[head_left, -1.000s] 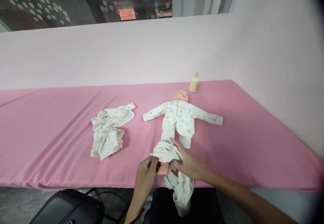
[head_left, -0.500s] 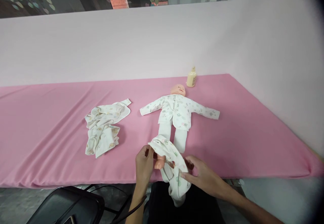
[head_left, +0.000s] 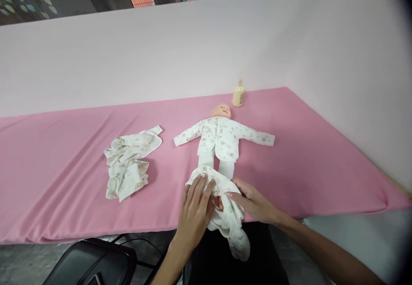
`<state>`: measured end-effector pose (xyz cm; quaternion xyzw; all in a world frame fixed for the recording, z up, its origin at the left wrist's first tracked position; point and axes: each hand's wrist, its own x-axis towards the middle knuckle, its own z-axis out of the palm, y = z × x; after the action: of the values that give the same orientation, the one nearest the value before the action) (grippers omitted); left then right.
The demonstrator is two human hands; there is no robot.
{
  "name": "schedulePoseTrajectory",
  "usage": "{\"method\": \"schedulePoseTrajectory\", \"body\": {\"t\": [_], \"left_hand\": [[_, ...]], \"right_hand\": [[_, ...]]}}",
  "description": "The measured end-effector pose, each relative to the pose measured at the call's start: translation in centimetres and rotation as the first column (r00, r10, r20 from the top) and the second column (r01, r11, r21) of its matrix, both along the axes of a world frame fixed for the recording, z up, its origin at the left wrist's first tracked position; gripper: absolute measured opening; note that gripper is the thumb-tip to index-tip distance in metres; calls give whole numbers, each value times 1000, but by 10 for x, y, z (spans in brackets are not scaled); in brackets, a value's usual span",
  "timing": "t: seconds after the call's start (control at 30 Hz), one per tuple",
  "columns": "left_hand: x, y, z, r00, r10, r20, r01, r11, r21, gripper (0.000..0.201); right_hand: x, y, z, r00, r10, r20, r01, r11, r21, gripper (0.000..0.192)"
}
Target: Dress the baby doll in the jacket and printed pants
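Observation:
A baby doll [head_left: 222, 110] lies on its back with its head toward the wall, in a white patterned jacket [head_left: 227, 141] and white leg coverings [head_left: 206, 160]. White patterned baby pants [head_left: 225, 185] are bunched over its lower legs and hang past the table's front edge. My left hand [head_left: 195, 207] lies over the left part of the pants, fingers on top, thumb tucked at the doll's foot, which is mostly hidden. On the other side, my right hand [head_left: 251, 200] pinches the fabric between thumb and fingers. A bit of foot shows between the hands.
Other crumpled white baby clothes [head_left: 130, 160] lie to the left on the pink tablecloth [head_left: 74, 160]. A pump bottle [head_left: 238, 94] stands behind the doll's head near the wall. A black chair [head_left: 92, 261] is below the table at the left.
My left hand has turned from holding the pants' edge to lying over fabric and foot. The pants have shifted, with their loose end swinging right. The view has tilted slightly.

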<state>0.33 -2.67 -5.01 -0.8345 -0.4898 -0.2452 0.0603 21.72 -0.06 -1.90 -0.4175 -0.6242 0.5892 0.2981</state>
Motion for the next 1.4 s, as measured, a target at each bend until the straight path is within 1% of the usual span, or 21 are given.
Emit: {"method": "schedulePoseTrajectory", "body": {"t": [0.1,0.2,0.37,0.47,0.5,0.57,0.6,0.63,0.7,0.73,0.77,0.8,0.9,0.97,1.03,1.07,1.17,1.23,1.3,1.33,1.4], "left_hand": [[-12,6,-1,998,-4,-57,4,1000,-3,50],[-24,9,-4,997,-26,-67,23,999,-31,50],[-33,6,-9,999,-46,5,46,999,-27,53],[-17,-14,-6,981,9,192,-15,999,33,47],[-9,-24,-3,956,39,292,-53,998,40,43],[11,-46,5,847,127,516,-113,992,-58,34],[21,-55,9,768,212,605,-127,975,-181,30],[30,-62,14,676,329,659,-139,936,-325,27],[43,-71,20,523,534,664,-69,803,-592,28],[46,-72,21,467,600,650,-6,737,-676,29],[46,-72,22,430,637,640,67,684,-726,30],[43,-70,21,403,655,640,132,650,-749,31],[21,-66,18,349,668,657,257,607,-752,32],[3,-64,19,320,675,665,313,588,-746,31],[-8,-63,23,306,675,671,337,583,-740,31],[-9,-63,25,318,664,677,335,589,-736,31],[0,-59,33,395,608,689,266,642,-719,31],[6,-56,35,428,603,673,202,662,-722,31],[5,-53,35,412,627,661,176,657,-733,30],[1,-52,35,388,637,666,194,650,-735,31],[-10,-51,37,314,648,694,282,635,-720,34]], "right_hand": [[-1,-2,8,996,26,86,-32,997,69,22],[4,1,22,987,92,132,-110,984,140,25],[11,9,52,951,294,95,-297,954,26,34],[5,12,63,937,344,62,-343,939,-16,34],[1,13,65,938,344,54,-343,939,-26,32],[-7,13,69,939,340,44,-338,940,-44,29],[-11,14,70,940,340,36,-338,940,-52,28],[-14,14,71,941,337,28,-335,940,-57,28],[-20,15,73,946,324,15,-322,945,-59,27],[-22,16,74,949,316,14,-315,948,-53,27],[-23,17,75,951,308,17,-307,951,-42,28],[-23,18,75,954,298,23,-298,954,-27,28],[-20,25,73,962,269,45,-269,963,-9,30],[-16,30,70,962,267,62,-264,963,-58,30],[-15,33,66,954,292,68,-282,952,-120,30],[-15,34,65,948,312,61,-301,943,-140,29],[-21,35,65,932,362,23,-354,922,-158,27],[-24,34,68,925,381,2,-375,912,-168,26],[-26,34,72,926,376,-17,-373,911,-177,25],[-25,34,73,931,363,-23,-361,914,-186,26],[-23,36,72,946,323,-31,-322,922,-217,34]]}}
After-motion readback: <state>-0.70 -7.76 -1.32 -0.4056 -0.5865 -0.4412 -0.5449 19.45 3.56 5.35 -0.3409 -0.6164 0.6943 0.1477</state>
